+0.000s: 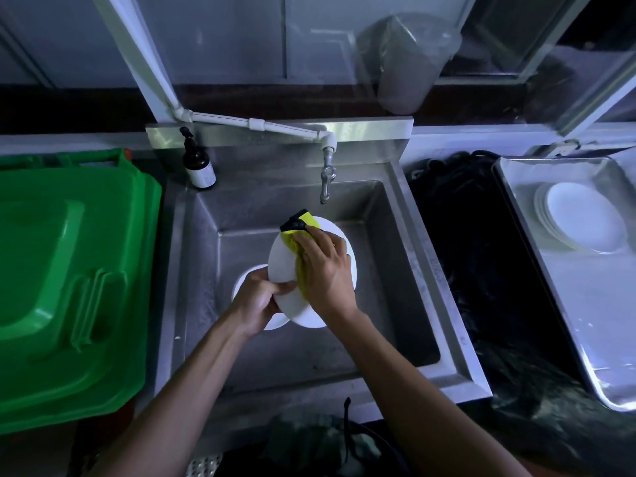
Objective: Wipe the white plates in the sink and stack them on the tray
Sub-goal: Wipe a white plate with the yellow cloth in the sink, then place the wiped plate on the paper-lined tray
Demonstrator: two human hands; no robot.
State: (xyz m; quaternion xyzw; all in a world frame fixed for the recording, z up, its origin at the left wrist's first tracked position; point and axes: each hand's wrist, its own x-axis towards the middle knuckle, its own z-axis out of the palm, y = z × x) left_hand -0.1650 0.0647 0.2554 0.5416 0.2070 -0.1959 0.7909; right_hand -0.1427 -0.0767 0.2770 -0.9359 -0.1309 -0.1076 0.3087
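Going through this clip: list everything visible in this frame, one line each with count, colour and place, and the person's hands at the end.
held plate: one, white, tilted over the sink
plate below: at least one, white, on the sink floor under the held plate
stacked plates: several, white, on the tray
cloth: one, yellow with a dark edge, pressed on the held plate
sink: one, steel, centre
tray: one, steel, far right
tap: one, metal, on a white pipe above the sink
bottle: one, dark with a pale label, sink's back left corner
bin lid: one, green, left
dark bag: one, black, between sink and tray
left hand: grips the held plate's lower edge
right hand: presses the cloth on the plate
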